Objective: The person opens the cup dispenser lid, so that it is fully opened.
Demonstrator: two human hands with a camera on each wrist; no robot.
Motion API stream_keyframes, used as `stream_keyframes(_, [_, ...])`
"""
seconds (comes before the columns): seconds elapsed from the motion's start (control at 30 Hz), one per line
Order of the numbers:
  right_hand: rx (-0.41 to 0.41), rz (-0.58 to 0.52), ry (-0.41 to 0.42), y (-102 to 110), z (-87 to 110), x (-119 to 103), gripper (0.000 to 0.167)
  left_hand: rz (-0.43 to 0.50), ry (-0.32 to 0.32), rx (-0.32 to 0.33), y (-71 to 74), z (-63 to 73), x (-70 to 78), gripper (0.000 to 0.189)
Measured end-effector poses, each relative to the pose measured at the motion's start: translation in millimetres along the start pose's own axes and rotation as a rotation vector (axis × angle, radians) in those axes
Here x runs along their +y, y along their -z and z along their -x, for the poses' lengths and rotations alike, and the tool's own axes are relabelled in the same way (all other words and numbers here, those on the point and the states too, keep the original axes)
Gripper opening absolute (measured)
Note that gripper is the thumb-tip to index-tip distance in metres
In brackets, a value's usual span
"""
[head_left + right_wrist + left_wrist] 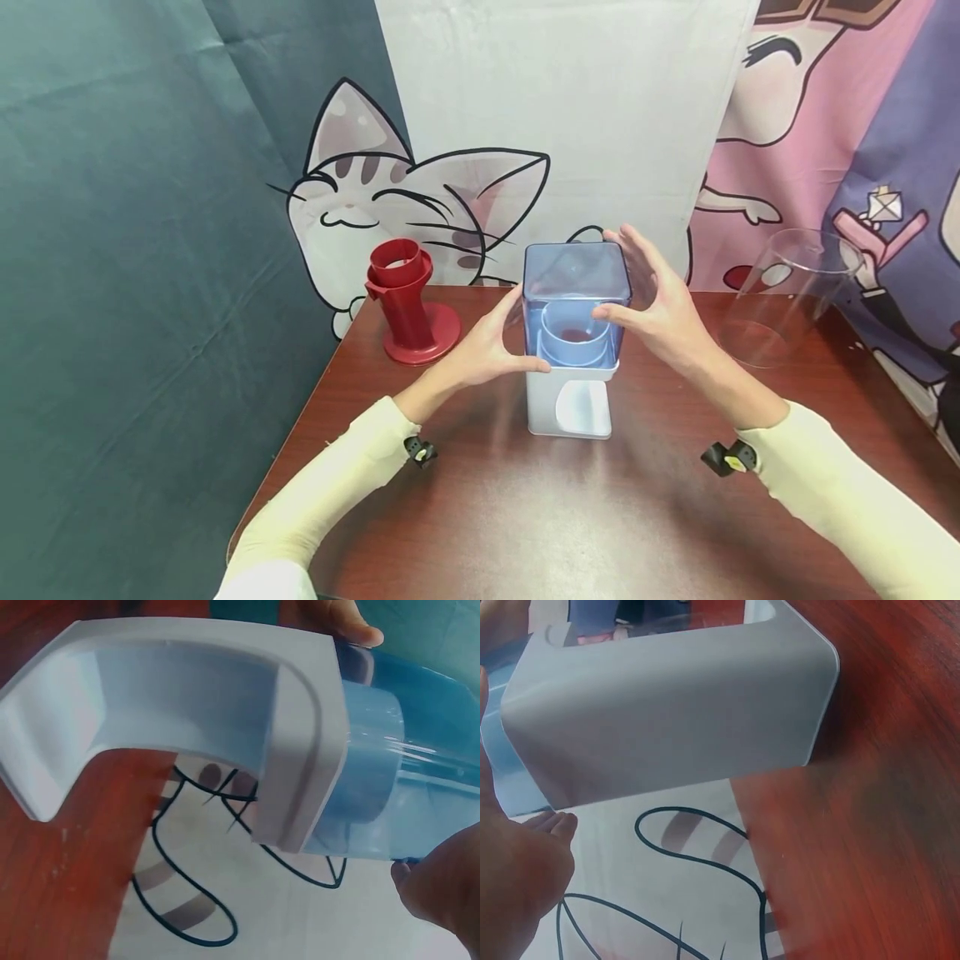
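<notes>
A translucent blue square container (pixel 576 273) sits on top of a white stand (pixel 543 404) with a rounded recess in its front. Through the blue wall shows a round collar (pixel 573 350) rising from the stand. My left hand (pixel 487 346) holds the container low on its left side, thumb across the front near the seam. On the right side my right hand (pixel 667 317) grips it higher up, thumb on the front and fingers behind. In the right wrist view the recessed face of the stand (pixel 176 682) shows; the left wrist view shows its smooth side (pixel 667 720).
A red tube-shaped piece with a round flange (pixel 411 312) stands at the back left of the brown table (pixel 480 517). At the back right is a large clear cylinder (pixel 757 329). Cartoon-printed cloth (pixel 585 108) hangs right behind the table.
</notes>
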State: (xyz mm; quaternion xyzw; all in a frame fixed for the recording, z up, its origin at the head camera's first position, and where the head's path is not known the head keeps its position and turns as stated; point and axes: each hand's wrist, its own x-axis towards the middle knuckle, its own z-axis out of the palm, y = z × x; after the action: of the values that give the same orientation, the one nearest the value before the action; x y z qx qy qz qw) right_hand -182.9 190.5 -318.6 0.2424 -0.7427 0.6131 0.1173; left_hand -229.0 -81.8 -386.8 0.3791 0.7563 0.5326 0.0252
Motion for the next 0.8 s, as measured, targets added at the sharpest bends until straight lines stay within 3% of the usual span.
stream_keyframes(0.13, [0.003,0.024,0.007,-1,-5.9,-5,0.096,-0.015,-0.006,0.016,-3.9,-1.1,-0.1,0.113])
stream_keyframes(0.3, [-0.013,0.141,-0.036,1,-10.4,-9,0.092,-0.044,0.008,0.019,-7.0,-0.5,-1.8,0.110])
stream_keyframes(0.8, [-0.078,0.199,-0.142,2,-17.7,-12,0.092,-0.082,0.033,0.005,-12.0,3.1,-10.6,0.112])
